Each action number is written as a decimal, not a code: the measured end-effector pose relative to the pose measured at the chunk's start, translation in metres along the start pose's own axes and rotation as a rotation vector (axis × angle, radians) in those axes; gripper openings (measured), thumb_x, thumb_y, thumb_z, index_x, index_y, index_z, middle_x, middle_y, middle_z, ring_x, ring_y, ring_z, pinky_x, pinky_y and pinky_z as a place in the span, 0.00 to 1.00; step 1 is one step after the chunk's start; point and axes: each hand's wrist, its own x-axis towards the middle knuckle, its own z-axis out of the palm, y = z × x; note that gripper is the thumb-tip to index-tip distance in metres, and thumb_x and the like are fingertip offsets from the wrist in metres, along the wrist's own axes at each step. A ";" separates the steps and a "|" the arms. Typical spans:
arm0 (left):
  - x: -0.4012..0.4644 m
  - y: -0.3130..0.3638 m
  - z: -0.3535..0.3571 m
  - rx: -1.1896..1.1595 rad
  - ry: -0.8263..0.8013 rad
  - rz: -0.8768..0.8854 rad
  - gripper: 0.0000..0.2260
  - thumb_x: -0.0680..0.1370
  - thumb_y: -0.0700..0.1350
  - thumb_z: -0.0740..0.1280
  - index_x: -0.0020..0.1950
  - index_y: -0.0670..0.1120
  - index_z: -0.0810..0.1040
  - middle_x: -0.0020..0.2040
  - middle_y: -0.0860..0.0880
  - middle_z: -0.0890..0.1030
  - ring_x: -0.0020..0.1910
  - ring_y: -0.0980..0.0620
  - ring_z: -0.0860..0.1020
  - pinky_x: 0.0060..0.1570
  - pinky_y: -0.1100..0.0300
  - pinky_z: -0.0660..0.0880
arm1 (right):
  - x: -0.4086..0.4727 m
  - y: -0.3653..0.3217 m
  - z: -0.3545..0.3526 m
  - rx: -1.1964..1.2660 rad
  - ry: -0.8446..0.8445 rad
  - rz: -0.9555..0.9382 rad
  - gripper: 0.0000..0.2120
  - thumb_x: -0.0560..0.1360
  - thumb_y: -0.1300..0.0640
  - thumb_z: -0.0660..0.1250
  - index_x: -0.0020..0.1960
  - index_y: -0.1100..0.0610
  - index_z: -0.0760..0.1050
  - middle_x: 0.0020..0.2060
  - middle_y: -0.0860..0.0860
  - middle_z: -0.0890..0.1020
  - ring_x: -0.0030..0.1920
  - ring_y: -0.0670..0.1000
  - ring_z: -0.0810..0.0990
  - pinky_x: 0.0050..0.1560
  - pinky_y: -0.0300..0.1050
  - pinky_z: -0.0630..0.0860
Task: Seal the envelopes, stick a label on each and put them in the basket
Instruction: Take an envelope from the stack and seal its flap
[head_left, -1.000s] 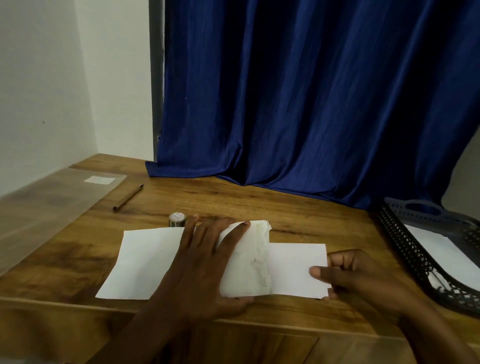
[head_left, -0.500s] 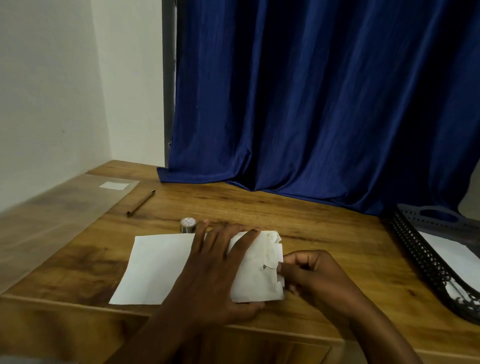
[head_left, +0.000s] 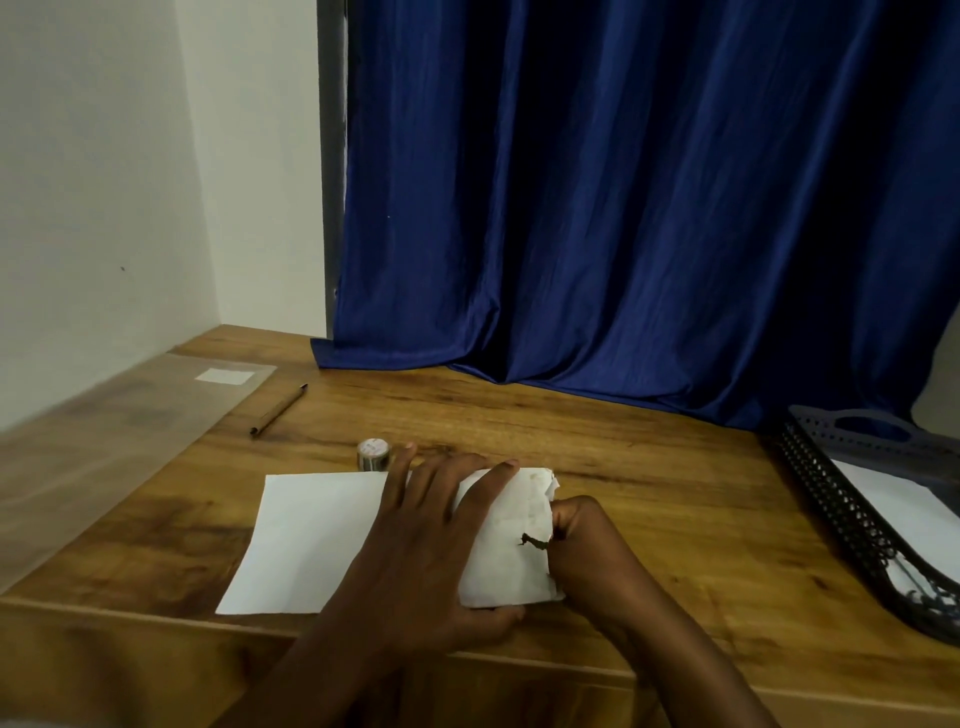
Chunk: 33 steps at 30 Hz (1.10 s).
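While my left hand lies flat on the envelope and my right hand pinches its edge, the basket to the right holds white paper; bare table lies between.

Both hands, left and right, press the envelope on the table.

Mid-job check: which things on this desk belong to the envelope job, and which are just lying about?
For the job:
envelope under the left hand
folded flap, at the right hand
basket
label on clear sheet

Lying about:
pen
tape roll
blue curtain
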 end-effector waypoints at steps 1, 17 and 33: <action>0.000 0.000 0.000 0.000 0.003 0.000 0.50 0.66 0.77 0.66 0.80 0.52 0.59 0.73 0.48 0.69 0.72 0.46 0.68 0.73 0.35 0.58 | 0.002 0.000 0.001 -0.001 0.005 -0.004 0.10 0.75 0.76 0.59 0.40 0.75 0.79 0.41 0.74 0.81 0.41 0.70 0.82 0.39 0.55 0.74; 0.004 0.000 -0.004 -0.154 -0.128 -0.047 0.48 0.73 0.79 0.53 0.83 0.52 0.46 0.83 0.54 0.45 0.81 0.56 0.40 0.79 0.40 0.43 | -0.027 -0.010 -0.032 -0.202 0.432 -0.168 0.09 0.80 0.51 0.67 0.57 0.40 0.79 0.52 0.32 0.81 0.55 0.32 0.78 0.53 0.35 0.76; -0.010 -0.011 -0.022 -0.467 0.022 -0.118 0.31 0.80 0.63 0.64 0.80 0.57 0.60 0.79 0.64 0.58 0.79 0.61 0.57 0.71 0.64 0.59 | -0.027 0.006 0.012 -0.961 -0.369 -0.294 0.47 0.74 0.23 0.49 0.82 0.45 0.37 0.80 0.39 0.37 0.77 0.38 0.31 0.79 0.53 0.34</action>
